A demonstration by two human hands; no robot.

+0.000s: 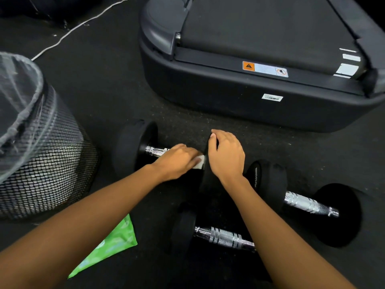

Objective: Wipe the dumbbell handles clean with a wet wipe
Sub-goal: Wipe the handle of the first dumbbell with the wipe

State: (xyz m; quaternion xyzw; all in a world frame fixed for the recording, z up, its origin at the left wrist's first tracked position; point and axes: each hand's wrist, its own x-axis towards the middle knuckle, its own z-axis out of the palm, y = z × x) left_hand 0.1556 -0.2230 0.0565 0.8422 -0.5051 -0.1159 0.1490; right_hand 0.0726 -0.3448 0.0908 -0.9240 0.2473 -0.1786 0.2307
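Observation:
Three black dumbbells with chrome handles lie on the dark floor. On the far dumbbell (133, 147), my left hand (179, 161) holds a white wet wipe (199, 162) wrapped round the right end of the chrome handle (155, 151). My right hand (226, 155) grips the top of that dumbbell's right weight head (208, 184). A second dumbbell's handle (224, 236) shows between my forearms. The third dumbbell (308, 204) lies to the right.
A black mesh waste bin (48, 163) with a clear liner stands at the left. A green wet-wipe pack (112, 245) lies under my left forearm. A treadmill base (250, 97) fills the far side. A white cable (68, 32) runs across the floor at upper left.

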